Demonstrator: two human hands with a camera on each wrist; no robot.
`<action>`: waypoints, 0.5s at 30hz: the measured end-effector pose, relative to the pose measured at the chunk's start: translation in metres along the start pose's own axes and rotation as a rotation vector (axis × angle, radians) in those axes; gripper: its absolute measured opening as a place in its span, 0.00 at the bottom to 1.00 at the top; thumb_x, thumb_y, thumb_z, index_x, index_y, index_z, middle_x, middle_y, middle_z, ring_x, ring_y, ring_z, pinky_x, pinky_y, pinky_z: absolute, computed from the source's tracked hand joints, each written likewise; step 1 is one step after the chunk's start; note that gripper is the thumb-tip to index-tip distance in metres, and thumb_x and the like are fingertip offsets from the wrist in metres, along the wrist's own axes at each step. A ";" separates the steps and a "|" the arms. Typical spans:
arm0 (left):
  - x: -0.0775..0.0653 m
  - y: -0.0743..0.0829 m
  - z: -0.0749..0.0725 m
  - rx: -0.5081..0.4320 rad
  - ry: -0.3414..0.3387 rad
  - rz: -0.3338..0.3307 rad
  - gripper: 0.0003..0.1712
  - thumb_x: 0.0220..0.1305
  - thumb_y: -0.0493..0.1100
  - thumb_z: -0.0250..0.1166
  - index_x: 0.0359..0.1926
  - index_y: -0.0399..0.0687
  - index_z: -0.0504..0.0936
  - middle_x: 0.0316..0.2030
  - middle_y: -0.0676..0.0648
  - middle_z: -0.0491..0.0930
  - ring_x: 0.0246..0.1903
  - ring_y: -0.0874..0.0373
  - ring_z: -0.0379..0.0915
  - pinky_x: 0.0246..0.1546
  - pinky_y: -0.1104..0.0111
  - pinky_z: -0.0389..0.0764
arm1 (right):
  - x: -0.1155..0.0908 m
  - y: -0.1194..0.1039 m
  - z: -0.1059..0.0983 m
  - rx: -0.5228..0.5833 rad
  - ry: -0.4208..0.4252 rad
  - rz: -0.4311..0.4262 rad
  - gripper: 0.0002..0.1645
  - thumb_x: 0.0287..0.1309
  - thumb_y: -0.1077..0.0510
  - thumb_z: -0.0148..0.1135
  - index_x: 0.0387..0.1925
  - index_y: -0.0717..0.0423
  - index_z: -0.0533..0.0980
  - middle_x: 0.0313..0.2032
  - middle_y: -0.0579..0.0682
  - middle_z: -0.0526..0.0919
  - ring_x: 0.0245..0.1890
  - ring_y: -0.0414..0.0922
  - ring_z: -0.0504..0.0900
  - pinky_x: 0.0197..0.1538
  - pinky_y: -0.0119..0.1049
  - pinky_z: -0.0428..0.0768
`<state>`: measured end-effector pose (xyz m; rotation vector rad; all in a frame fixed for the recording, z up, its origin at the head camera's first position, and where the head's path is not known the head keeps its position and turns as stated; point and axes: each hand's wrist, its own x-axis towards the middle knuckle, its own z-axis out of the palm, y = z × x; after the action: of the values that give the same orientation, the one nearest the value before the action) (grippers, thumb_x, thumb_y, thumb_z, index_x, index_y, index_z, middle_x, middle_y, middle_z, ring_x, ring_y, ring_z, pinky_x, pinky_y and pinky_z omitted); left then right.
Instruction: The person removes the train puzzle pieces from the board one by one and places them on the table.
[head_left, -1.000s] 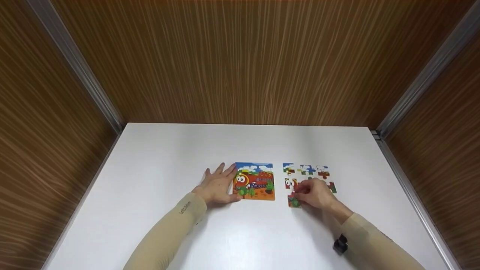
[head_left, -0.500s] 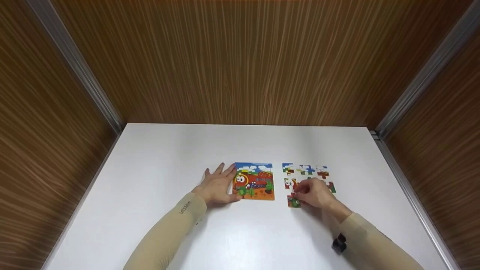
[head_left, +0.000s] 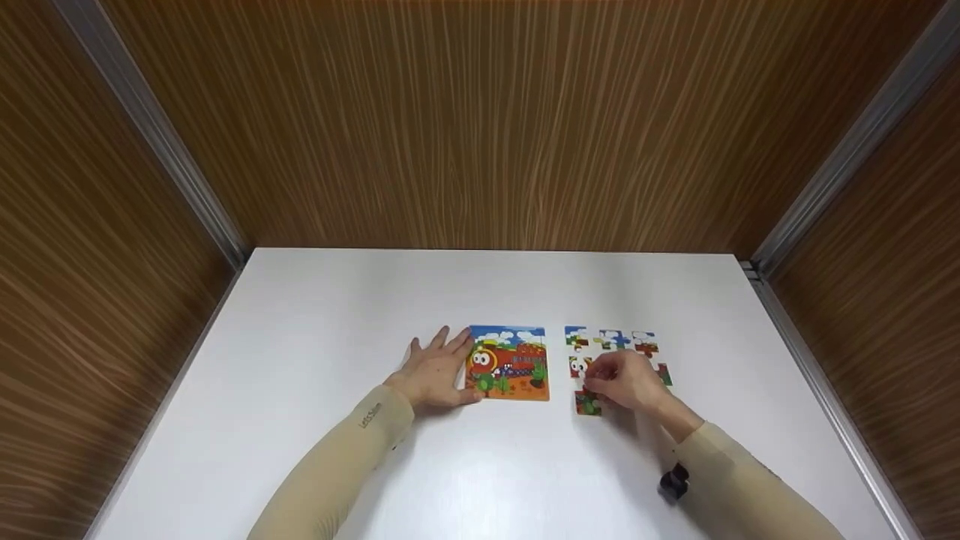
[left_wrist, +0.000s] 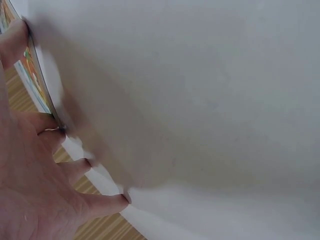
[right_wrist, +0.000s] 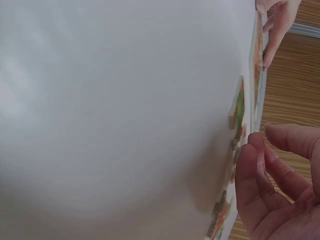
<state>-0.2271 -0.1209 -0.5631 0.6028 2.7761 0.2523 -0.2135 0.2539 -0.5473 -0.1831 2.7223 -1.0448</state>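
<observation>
A square cartoon train picture [head_left: 510, 364] lies on the white table. My left hand [head_left: 436, 375] rests flat at its left edge with fingers spread, thumb and index finger touching the left corners. To the right of the picture, my right hand [head_left: 630, 381] hovers low over loose jigsaw pieces, its fingers bent. In the right wrist view, a small gap shows between the thumb and the fingertips [right_wrist: 247, 152], with nothing held. Beneath the fingers lie a red and green corner piece [head_left: 588, 405] and a piece with cartoon eyes [head_left: 577, 366]. The hand hides some pieces behind it.
A row of separate pieces lies at the back: a blue and white corner piece [head_left: 575, 334], a sky piece [head_left: 611, 337] and a cloud and red piece [head_left: 645, 342]. Wood-grained panels [head_left: 480, 127] enclose the white table [head_left: 360, 300] at back and sides.
My right hand has lifted slightly from the corner piece, its fingertips moving up toward the eye piece. My left hand and the picture stay put.
</observation>
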 end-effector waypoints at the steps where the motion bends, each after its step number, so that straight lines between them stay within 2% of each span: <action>1: 0.000 0.000 0.000 -0.001 -0.001 0.000 0.66 0.67 0.81 0.64 0.92 0.53 0.53 0.93 0.52 0.47 0.93 0.38 0.40 0.83 0.22 0.54 | 0.001 -0.001 0.000 0.007 0.001 0.005 0.04 0.69 0.57 0.76 0.42 0.53 0.91 0.33 0.48 0.88 0.31 0.42 0.81 0.32 0.31 0.76; 6: -0.001 0.001 -0.001 -0.007 -0.005 0.000 0.66 0.67 0.82 0.64 0.92 0.53 0.53 0.93 0.52 0.47 0.93 0.38 0.40 0.83 0.22 0.54 | 0.005 -0.011 -0.001 0.048 -0.001 0.015 0.07 0.71 0.56 0.75 0.45 0.54 0.91 0.36 0.50 0.88 0.31 0.42 0.82 0.31 0.32 0.78; 15: 0.000 0.000 0.000 -0.022 -0.017 -0.010 0.67 0.67 0.81 0.64 0.93 0.53 0.51 0.94 0.52 0.45 0.93 0.39 0.39 0.85 0.23 0.52 | 0.015 -0.030 0.007 0.115 -0.031 -0.085 0.10 0.70 0.57 0.76 0.47 0.59 0.91 0.37 0.52 0.90 0.29 0.40 0.82 0.30 0.30 0.80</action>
<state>-0.2269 -0.1207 -0.5632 0.5824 2.7558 0.2737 -0.2249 0.2245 -0.5340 -0.2959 2.6378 -1.2076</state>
